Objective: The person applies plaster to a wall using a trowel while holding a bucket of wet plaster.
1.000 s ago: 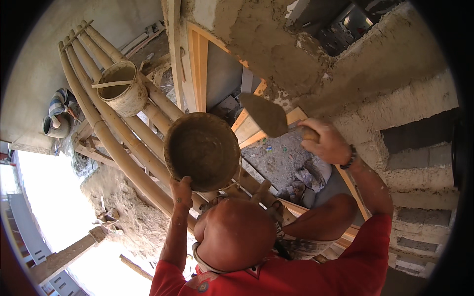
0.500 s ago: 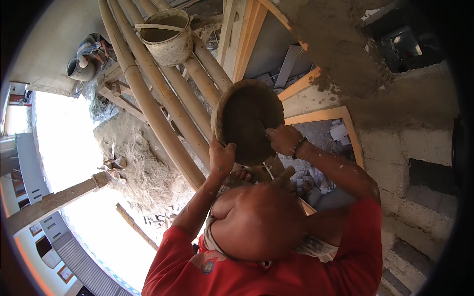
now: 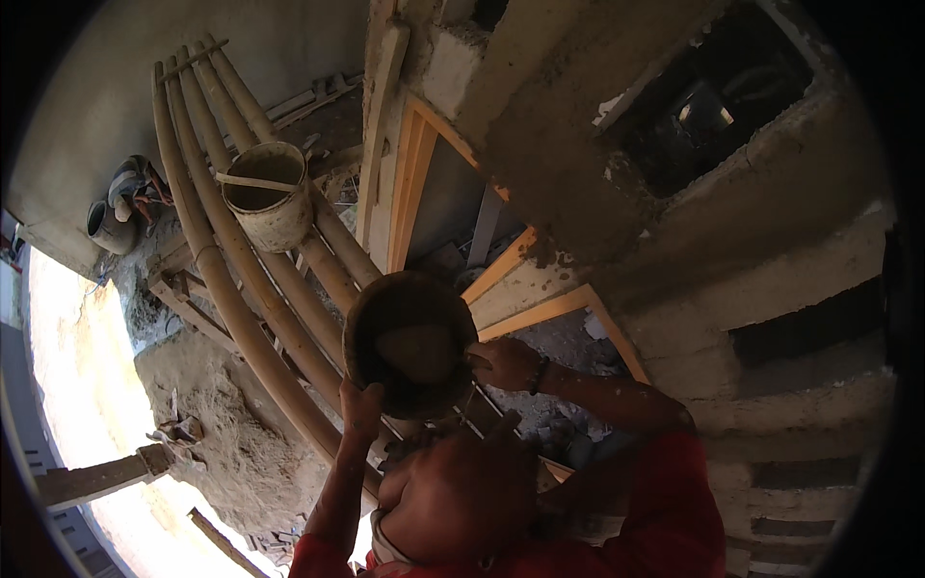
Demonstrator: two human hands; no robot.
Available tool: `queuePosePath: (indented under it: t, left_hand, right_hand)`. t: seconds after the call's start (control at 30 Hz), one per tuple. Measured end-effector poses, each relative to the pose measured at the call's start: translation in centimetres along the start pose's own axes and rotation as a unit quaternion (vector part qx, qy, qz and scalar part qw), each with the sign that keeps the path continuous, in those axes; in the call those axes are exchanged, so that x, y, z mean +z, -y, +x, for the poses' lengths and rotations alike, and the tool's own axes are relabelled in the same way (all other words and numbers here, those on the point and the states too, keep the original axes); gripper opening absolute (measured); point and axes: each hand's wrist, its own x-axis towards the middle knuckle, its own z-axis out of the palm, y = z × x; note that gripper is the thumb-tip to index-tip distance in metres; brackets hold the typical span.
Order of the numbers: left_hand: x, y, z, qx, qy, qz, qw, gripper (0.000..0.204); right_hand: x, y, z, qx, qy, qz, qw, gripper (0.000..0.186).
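Note:
A dark round basin (image 3: pixel 358 323) is tilted in front of me above the bamboo poles. My left hand (image 3: pixel 361 409) is closed on its lower left rim, thumb on the inner side. My right hand (image 3: pixel 508 366), with a dark bracelet at the wrist, is closed at the basin's right rim. Shadow hides what its fingers hold, if anything. Inside the basin lies a lighter, rounded patch of what looks like wet mortar (image 3: pixel 414 353). My bent bare knee (image 3: pixel 462 501) is just below the basin.
Long bamboo poles (image 3: pixel 226 275) form a platform carrying a mortar-stained bucket (image 3: pixel 275 217). Orange-brown wooden frames (image 3: pixel 540 313) and a rough block wall (image 3: pixel 800 328) with openings stand to the right. At far left another person (image 3: pixel 135 188) bends beside a bucket (image 3: pixel 108 229). A sand heap (image 3: pixel 222 414) lies below.
My view has swung up and to the right, so the scene sits lower and further left. My right hand has shifted from inside the basin's edge to its right rim. A lighter patch now shows inside.

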Motion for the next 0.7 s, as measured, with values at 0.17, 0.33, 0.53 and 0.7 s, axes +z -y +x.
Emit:
queuePosePath:
  t: [0.17,0.33,0.53,0.7]
  left_hand:
    - [-0.5,-1.7,0.9,-0.087,0.006,0.014,0.996,0.045]
    - [-1.8,0.1,1.9,-0.052,-0.015,-0.021,0.998,0.043]
    - [-3.2,1.0,2.3,-0.103,-0.021,0.021,0.994,0.041]
    - [-3.2,0.5,1.9,-0.113,-0.024,0.039,0.993,0.04]
  right_hand:
    - [-9.7,3.6,-1.5,-0.01,-0.054,0.028,0.998,0.037]
    - [-20.3,9.0,-2.3,0.0,-0.066,0.009,0.998,0.04]
    - [-30.2,13.2,-3.5,0.016,-0.069,0.082,0.994,0.038]
    - [-34.2,7.3,-0.5,0.182,-0.188,0.151,0.953,0.029]
